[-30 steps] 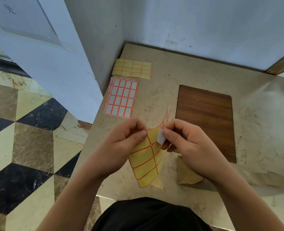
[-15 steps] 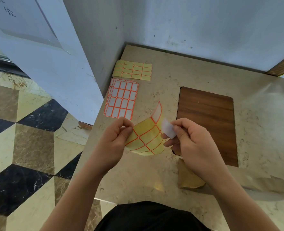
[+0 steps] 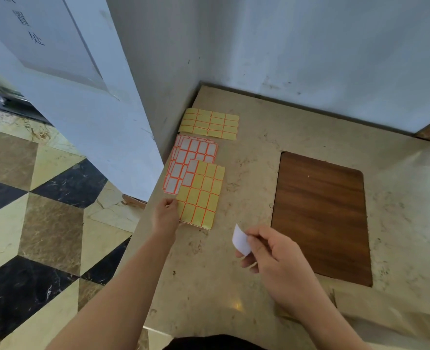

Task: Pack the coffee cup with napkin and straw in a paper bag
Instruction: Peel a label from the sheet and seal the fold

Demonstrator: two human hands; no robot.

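The right hand [image 3: 272,253] pinches a white sticker [image 3: 240,239] upright, and the paper bag [image 3: 375,314] lies flat just below and right of it, nearest this hand, running off rightward. Farther left, the left hand [image 3: 166,215] rests fingertips on a yellow label sheet [image 3: 201,195]; no cup, napkin or straw shows.

The paper bag [image 3: 398,322] runs off the right edge behind the right forearm, and the used sheet [image 3: 201,195] hides part of the white labels [image 3: 183,160].
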